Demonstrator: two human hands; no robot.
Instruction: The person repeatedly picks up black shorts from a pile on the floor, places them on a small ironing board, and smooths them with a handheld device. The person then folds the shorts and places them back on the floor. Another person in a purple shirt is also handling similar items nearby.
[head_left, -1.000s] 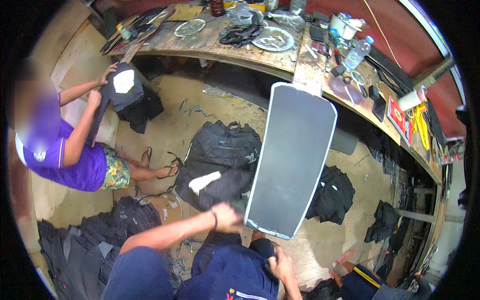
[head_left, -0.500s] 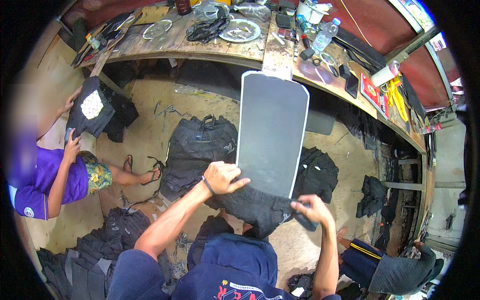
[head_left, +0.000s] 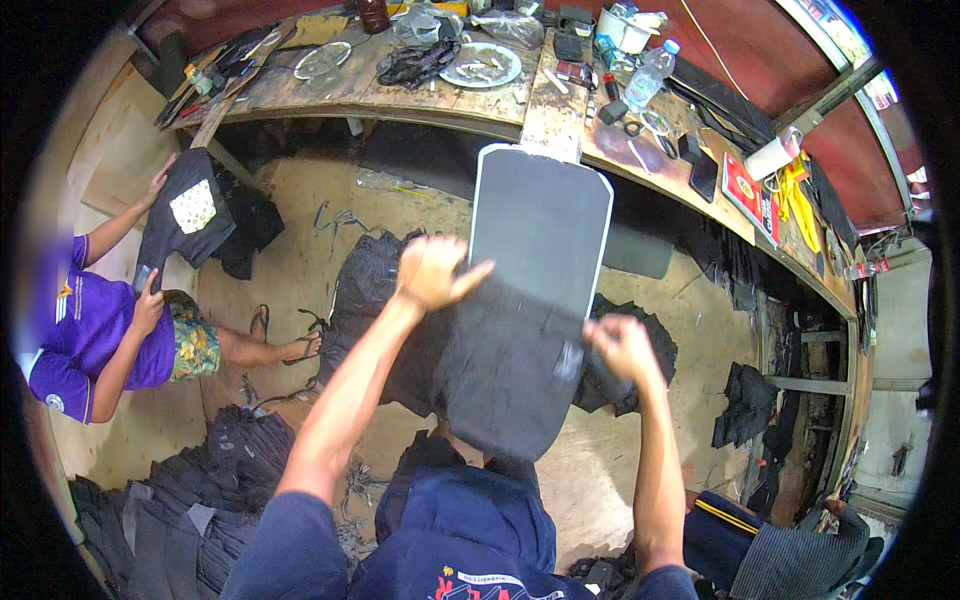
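A long flat dark board with a pale rim juts from the table toward me. Black shorts are fitted around its near half, a small pale mark at their right side. My left hand is closed on the shorts' upper edge at the board's left side, thumb pointing inward. At the right side, a bit lower, my right hand grips the same garment, with loose cloth hanging below it. The fingertips of both hands are partly hidden.
The wooden table carries a plate, a water bottle and a phone. Dark garment piles lie on the floor. A person in purple at left holds black cloth; another person is at lower right.
Both hands have moved away from me along the board, drawing the shorts farther over it. The cloth now covers more of the board and looks flatter.
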